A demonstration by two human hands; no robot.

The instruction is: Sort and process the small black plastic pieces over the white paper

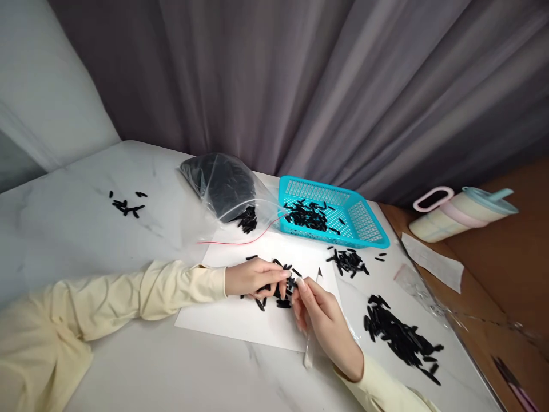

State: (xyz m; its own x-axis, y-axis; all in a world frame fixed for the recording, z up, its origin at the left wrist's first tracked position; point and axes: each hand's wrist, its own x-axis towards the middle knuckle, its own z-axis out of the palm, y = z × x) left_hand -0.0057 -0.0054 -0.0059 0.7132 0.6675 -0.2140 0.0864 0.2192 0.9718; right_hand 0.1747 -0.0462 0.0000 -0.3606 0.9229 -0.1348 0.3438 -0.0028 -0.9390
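Observation:
My left hand [261,277] hovers over a white paper sheet [214,315], its fingertips drawn together. Facing it, my right hand [323,320] has thumb and forefinger pinched close to the left fingertips. Whatever sits in either pinch is too small to make out. Beneath and between both hands lie loose slender black pieces [283,303], partly hidden by the fingers. A slim white stick with a dark pointed tip [319,276] rests on the paper, partly behind my right hand.
Behind the paper stand a blue basket [364,220] holding black pieces and a clear bag [218,183] of more. A red thread [240,243] runs to the basket. Black piles [403,335] lie right, a few pieces [128,207] left. A tumbler [461,214] and scissors-like tool [512,380] are far right.

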